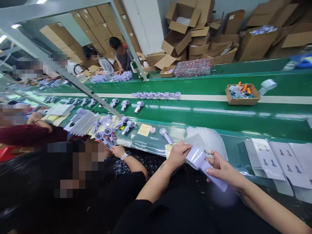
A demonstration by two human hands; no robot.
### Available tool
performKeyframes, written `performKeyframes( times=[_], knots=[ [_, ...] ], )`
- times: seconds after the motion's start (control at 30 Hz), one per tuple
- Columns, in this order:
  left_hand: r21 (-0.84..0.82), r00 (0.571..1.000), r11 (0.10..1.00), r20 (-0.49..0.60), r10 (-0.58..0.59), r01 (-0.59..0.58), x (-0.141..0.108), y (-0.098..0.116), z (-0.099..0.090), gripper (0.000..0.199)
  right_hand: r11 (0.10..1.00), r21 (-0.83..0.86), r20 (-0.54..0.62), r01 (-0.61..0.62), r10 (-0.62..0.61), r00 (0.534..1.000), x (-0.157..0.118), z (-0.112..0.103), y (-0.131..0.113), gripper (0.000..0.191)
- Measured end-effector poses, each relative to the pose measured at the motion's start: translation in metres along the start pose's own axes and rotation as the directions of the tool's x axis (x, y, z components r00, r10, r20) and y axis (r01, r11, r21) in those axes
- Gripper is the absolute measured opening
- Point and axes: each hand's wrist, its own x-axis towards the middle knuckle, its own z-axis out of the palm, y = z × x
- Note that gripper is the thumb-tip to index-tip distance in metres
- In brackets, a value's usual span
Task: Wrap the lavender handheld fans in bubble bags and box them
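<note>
In front of my body I hold a lavender handheld fan [195, 157], tilted with its round head to the upper left and its handle to the lower right. My left hand [179, 153] is closed on the rim of the fan's head. My right hand [220, 167] wraps round the handle, thumb on top. Just beyond my hands lies a stack of translucent white sleeves [212, 139] on the bench edge. Another handheld fan [165, 134] rests on the bench to the left of my left hand.
A green conveyor [195, 118] runs across, carrying a row of fans [157, 95] and a small carton of parts [243, 99]. Printed white boxes [265, 159] lie at the right. On my left a co-worker's hands [117, 150] hold two fans. Cartons [180, 42] pile up behind.
</note>
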Motion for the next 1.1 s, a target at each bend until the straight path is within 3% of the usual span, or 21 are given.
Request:
performKeyframes(
  times=[0.13, 0.2, 0.27, 0.37, 0.43, 0.53, 0.6, 0.67, 0.7, 0.73, 0.83, 0.9, 0.93, 1.0, 1.07, 1.1],
  knots=[
    [-0.293, 0.985, 0.952, 0.169, -0.038, 0.087, 0.026, 0.005, 0.016, 0.019, 0.998, -0.047, -0.133, -0.031, 0.024, 0.991, -0.014, -0.019, 0.005, 0.075],
    [-0.35, 0.974, 0.932, 0.225, -0.017, 0.097, 0.039, 0.011, 0.027, 0.02, 0.997, -0.019, -0.236, -0.069, 0.062, 0.97, -0.022, -0.03, 0.004, 0.074],
    [-0.317, 0.969, 0.948, 0.24, 0.055, 0.024, 0.049, 0.021, 0.04, 0.021, 0.996, 0.005, -0.321, -0.085, 0.082, 0.944, -0.03, -0.04, 0.003, 0.071],
    [-0.148, 0.951, 0.967, 0.201, 0.234, -0.207, 0.057, 0.04, 0.06, 0.021, 0.999, -0.004, -0.399, -0.037, 0.032, 0.917, -0.042, -0.054, 0.0, 0.063],
    [0.007, 0.903, 0.92, 0.197, 0.383, -0.392, 0.059, 0.05, 0.069, 0.021, 0.999, 0.007, -0.428, 0.036, -0.03, 0.903, -0.051, -0.06, -0.003, 0.057],
    [0.2, 0.77, 0.745, 0.23, 0.595, -0.636, 0.057, 0.057, 0.079, 0.025, 0.985, 0.046, -0.457, 0.166, -0.127, 0.88, -0.065, -0.068, -0.008, 0.053],
    [0.281, 0.669, 0.609, 0.234, 0.706, -0.742, 0.058, 0.054, 0.086, 0.028, 0.969, 0.067, -0.495, 0.238, -0.174, 0.851, -0.072, -0.072, -0.01, 0.054],
    [0.344, 0.616, 0.531, 0.218, 0.757, -0.774, 0.064, 0.048, 0.099, 0.029, 0.954, 0.077, -0.554, 0.289, -0.2, 0.808, -0.076, -0.076, -0.009, 0.054],
    [0.373, 0.632, 0.541, 0.188, 0.752, -0.754, 0.068, 0.046, 0.108, 0.028, 0.948, 0.074, -0.586, 0.311, -0.211, 0.782, -0.077, -0.077, -0.009, 0.053],
    [0.397, 0.681, 0.59, 0.138, 0.719, -0.703, 0.073, 0.044, 0.119, 0.025, 0.941, 0.064, -0.615, 0.332, -0.225, 0.756, -0.077, -0.079, -0.008, 0.052],
    [0.346, 0.873, 0.827, -0.044, 0.487, -0.444, 0.087, 0.045, 0.155, 0.015, 0.922, 0.024, -0.674, 0.386, -0.27, 0.688, -0.075, -0.084, -0.005, 0.048],
    [0.251, 0.929, 0.907, -0.065, 0.364, -0.338, 0.088, 0.05, 0.173, 0.012, 0.915, 0.032, -0.709, 0.403, -0.264, 0.654, -0.076, -0.089, -0.004, 0.046],
    [0.221, 0.933, 0.913, -0.033, 0.358, -0.343, 0.085, 0.053, 0.179, 0.012, 0.913, 0.056, -0.727, 0.405, -0.241, 0.643, -0.077, -0.093, -0.003, 0.046],
    [0.191, 0.897, 0.877, 0.08, 0.434, -0.442, 0.077, 0.058, 0.186, 0.011, 0.909, 0.139, -0.748, 0.392, -0.163, 0.643, -0.08, -0.1, -0.002, 0.044],
    [0.162, 0.85, 0.839, 0.191, 0.49, -0.52, 0.07, 0.06, 0.19, 0.012, 0.903, 0.239, -0.742, 0.358, -0.067, 0.666, -0.086, -0.108, -0.001, 0.044],
    [0.143, 0.849, 0.846, 0.222, 0.479, -0.514, 0.068, 0.061, 0.192, 0.013, 0.897, 0.29, -0.731, 0.334, -0.018, 0.682, -0.09, -0.112, 0.001, 0.046]
  ],
)
